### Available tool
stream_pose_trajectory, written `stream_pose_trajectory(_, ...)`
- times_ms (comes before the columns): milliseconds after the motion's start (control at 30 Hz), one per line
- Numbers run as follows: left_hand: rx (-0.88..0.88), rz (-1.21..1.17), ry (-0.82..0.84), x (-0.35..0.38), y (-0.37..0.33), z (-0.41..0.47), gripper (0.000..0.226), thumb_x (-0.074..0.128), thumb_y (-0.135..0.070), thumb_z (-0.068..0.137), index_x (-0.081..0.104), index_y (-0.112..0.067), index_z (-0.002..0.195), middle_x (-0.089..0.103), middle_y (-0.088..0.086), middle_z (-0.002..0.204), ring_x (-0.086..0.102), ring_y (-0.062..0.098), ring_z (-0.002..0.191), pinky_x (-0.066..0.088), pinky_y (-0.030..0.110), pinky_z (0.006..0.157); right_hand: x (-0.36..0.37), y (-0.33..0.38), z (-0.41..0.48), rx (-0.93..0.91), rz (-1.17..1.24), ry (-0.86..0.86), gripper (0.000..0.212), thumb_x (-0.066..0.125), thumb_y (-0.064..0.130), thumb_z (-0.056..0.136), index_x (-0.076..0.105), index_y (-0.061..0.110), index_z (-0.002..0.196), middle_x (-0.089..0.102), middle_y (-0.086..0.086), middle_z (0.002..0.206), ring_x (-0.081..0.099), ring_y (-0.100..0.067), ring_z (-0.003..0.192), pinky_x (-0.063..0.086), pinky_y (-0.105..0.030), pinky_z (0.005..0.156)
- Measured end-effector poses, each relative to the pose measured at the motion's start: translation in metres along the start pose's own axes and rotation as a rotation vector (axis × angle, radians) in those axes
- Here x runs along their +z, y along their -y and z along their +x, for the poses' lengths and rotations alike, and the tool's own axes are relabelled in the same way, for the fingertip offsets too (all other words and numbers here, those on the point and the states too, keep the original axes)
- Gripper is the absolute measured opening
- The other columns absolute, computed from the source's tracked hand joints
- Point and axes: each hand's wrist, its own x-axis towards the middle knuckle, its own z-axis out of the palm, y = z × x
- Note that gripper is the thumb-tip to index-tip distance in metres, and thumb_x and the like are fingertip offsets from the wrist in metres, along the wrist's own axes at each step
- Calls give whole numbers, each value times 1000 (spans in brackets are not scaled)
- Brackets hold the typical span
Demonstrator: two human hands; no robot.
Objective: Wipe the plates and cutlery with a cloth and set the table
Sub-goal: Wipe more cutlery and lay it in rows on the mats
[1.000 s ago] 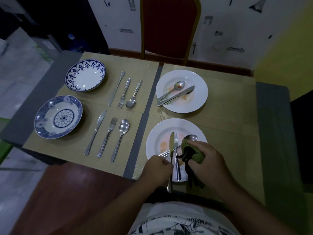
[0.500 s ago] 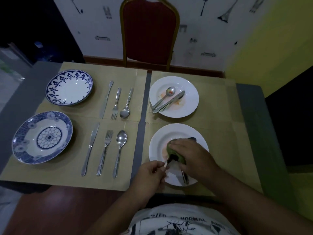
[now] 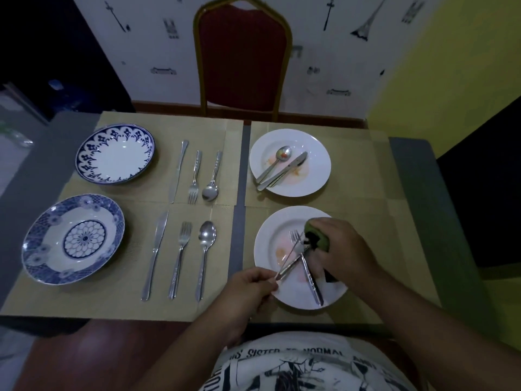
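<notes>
We wear a white short-sleeved T-shirt (image 3: 304, 368) printed with black capital lettering and sketchy black line artwork, our forearms bare.

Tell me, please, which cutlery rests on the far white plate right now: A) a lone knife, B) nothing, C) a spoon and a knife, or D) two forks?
C: the far white plate carries a spoon and a knife lying side by side over reddish smears.

Left hand (image 3: 248, 289) pinched closed; right hand (image 3: 345, 249) curled closed, knuckles up.
</notes>
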Motion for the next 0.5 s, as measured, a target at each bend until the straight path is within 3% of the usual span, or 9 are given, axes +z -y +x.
stream_pose_trajectory(67,-20,-61,-24,6,-3,1,13,61,-1,93,73,-4,98,70,9,73,60,14,53,49,25,56,-5,-2,-7,-5,15,-46,58,72,8,67,64,20,123,62,5,124,51,-16,116,42,-28,95)
stream_pose_trajectory(133,-45,-81,-56,17,-6,2,14,62,-1,92,73,-6,100,72,13,79,67,22,62,55,32,63,-10,-1,-16,-143,9,-46,61,75,10,69,62,17,129,60,2,130,51,-17,121,43,-32,101)
stream_pose_trajectory(200,-32,-77,-74,32,-8,2,18,62,0,93,74,-9,103,72,14,86,67,23,67,56,28,59,-9,2,-27,-334,-14,9,60,73,8,68,62,15,127,60,0,131,51,-16,124,39,-31,106)
stream_pose_trajectory(300,41,-76,-81,52,-6,2,22,62,5,91,75,-9,103,64,9,83,54,20,61,45,25,50,-6,-6,-28,-507,-51,131,54,68,9,69,64,13,123,60,-1,130,51,-17,124,38,-29,107)
stream_pose_trajectory(400,32,-27,-156,60,2,0,25,64,9,86,76,-10,97,64,0,74,54,18,62,39,24,52,-12,-28,-8,-411,-73,130,45,62,24,72,66,19,117,63,2,124,56,-19,116,46,-36,98)
stream_pose_trajectory(500,-26,-67,-161,67,6,-3,18,64,7,88,73,-4,99,66,9,73,62,17,63,41,22,51,-23,-44,10,-244,-81,111,40,56,30,73,66,21,111,65,4,116,56,-24,108,48,-39,90)
